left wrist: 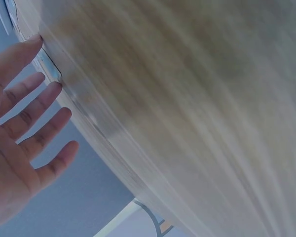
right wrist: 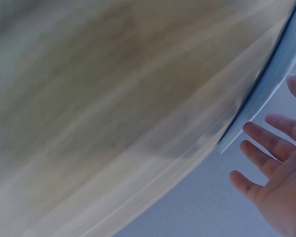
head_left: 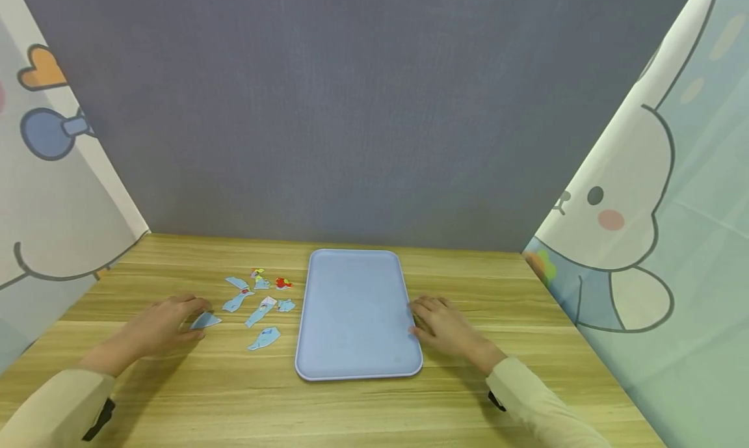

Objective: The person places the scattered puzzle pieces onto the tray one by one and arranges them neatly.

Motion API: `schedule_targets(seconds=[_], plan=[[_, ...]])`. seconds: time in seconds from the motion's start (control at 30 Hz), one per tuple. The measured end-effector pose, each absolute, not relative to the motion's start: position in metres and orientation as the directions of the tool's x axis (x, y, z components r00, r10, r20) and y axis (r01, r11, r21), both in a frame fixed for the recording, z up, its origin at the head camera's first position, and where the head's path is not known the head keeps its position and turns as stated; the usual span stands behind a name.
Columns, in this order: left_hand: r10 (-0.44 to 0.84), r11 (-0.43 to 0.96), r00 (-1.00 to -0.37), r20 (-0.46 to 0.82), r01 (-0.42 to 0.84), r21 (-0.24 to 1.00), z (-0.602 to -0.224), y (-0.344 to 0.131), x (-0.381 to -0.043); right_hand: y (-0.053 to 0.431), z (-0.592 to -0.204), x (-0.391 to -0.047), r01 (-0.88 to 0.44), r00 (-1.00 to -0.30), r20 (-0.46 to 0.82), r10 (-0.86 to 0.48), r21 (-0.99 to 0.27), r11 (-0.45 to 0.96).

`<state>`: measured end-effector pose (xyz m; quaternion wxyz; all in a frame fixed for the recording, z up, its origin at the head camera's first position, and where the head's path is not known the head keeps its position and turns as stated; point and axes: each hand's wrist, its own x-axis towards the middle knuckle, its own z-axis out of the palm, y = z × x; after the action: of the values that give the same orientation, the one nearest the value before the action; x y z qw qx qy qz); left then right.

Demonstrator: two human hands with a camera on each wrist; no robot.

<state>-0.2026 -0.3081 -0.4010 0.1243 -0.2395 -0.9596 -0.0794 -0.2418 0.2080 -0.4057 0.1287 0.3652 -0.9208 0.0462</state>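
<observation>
Spanning a blue piece (head_left: 205, 320) near the tabletop's (head_left: 281, 406) left edge, my loose left hand (head_left: 160, 326) seems at pickup, needing a pinch; my relaxed right hand (head_left: 446, 326) flanks the tray (head_left: 355, 318).

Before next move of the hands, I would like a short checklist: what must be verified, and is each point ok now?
1. Light-blue rectangular tray flat on the wood-grain table: ok.
2. Bare right hand at the tray's right edge: ok.
3. Bare left hand at the flat, pale-blue, pointed piece: ok.
4. Firm grip on that piece: cannot tell.
5. Irregular, flat, printed pieces inside the tray, if wanted there: not ok; they lie left of it.
</observation>
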Motion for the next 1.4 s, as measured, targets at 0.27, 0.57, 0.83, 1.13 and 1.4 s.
schedule_targets(seconds=[0.27,0.57,0.83,1.13,1.4], plan=[[0.457,0.865,-0.852,0.257,0.493,0.096,-0.402,-0.309,-0.206,0.206,-0.407,-0.238,-0.683,-0.712,0.218,-0.667,0.000,0.730],[0.455,0.862,-0.860,0.230,0.491,0.129,-0.402,-0.311,-0.210,0.204,-0.408,-0.237,-0.671,-0.733,0.179,-0.656,-0.032,0.741],[0.434,0.872,-0.878,0.202,0.466,0.150,-0.401,-0.312,-0.212,0.202,-0.410,-0.238,-0.667,-0.736,0.177,-0.653,-0.026,0.744],[0.437,0.868,-0.877,0.202,0.470,0.162,-0.398,-0.310,-0.213,0.201,-0.408,-0.235,-0.660,-0.750,0.142,-0.647,-0.077,0.748],[0.436,0.868,-0.875,0.210,0.471,0.159,-0.398,-0.311,-0.215,0.201,-0.407,-0.236,-0.667,-0.744,0.136,-0.654,-0.090,0.740]])
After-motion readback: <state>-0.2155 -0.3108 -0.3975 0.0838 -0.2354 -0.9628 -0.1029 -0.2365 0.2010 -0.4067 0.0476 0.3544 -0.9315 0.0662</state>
